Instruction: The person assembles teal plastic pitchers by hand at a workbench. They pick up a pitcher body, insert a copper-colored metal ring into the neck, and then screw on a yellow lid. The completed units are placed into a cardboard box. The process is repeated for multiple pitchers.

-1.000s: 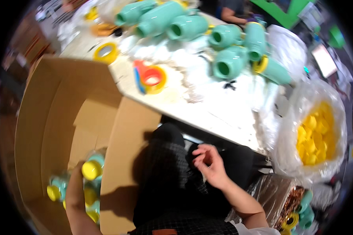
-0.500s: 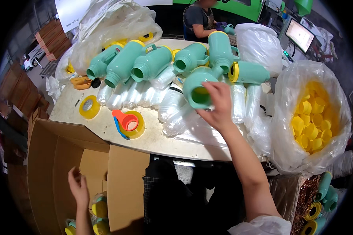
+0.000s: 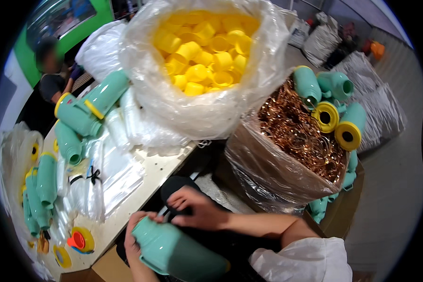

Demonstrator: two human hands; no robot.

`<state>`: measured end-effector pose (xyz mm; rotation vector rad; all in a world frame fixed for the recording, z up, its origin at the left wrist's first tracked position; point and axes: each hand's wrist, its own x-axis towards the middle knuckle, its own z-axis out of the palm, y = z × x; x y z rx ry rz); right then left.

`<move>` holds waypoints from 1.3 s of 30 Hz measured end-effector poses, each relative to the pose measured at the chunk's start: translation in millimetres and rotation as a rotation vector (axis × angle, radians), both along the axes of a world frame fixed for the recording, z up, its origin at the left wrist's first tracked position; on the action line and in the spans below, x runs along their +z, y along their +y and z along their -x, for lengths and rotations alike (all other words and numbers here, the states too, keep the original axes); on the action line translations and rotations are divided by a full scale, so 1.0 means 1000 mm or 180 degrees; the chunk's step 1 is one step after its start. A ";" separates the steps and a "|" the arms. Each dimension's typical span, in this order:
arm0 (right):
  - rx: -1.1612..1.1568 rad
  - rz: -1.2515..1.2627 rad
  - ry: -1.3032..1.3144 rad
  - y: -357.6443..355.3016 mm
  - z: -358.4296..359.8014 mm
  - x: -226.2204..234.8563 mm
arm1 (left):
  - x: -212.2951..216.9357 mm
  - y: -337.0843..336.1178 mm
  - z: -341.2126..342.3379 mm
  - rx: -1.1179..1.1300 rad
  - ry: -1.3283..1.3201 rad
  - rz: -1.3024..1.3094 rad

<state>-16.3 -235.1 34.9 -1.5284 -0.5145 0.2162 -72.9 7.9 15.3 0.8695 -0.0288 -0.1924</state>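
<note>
A mint-green plastic thermos shell [image 3: 181,251] lies tilted over my lap, its open neck up and to the left. My left hand [image 3: 135,235] is closed around the shell near its neck and handle. Just above the neck is my right hand [image 3: 197,210], slightly blurred, with bent fingers and the thumb apart; I see nothing in it. More green shells with yellow rims, such as one thermos shell [image 3: 75,115], lie on the table [image 3: 160,162] to the left, among clear plastic bags [image 3: 117,181].
A large clear bag [image 3: 178,113] of yellow plastic rings [image 3: 199,73] stands at the table's end. Right of it, a lined box holds copper-coloured shavings [image 3: 296,136], with green shells beside it. Yellow tape [image 3: 62,257] and an orange cup [image 3: 77,240] sit lower left. A person [image 3: 51,77] sits beyond.
My view has turned to the right. The green shell has come from above the table to my lap, and my left hand, earlier over the carton, now grips it. My right hand has let go.
</note>
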 end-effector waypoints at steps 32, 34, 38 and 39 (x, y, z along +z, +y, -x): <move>-0.1984 0.0415 -0.0715 -0.175 -0.083 0.087 | 0.002 0.031 0.038 0.0818 0.0136 -0.1799; -0.1263 -0.0150 -0.0349 -0.098 -0.066 0.068 | 0.008 0.027 0.034 0.0696 0.0151 -0.1603; 0.0407 -0.1550 0.1994 0.030 -0.043 0.032 | 0.012 0.016 0.027 0.0829 -0.0064 -0.1377; 0.0754 -0.1324 0.2567 0.052 -0.037 0.024 | 0.015 0.017 0.030 0.0914 -0.0207 -0.1362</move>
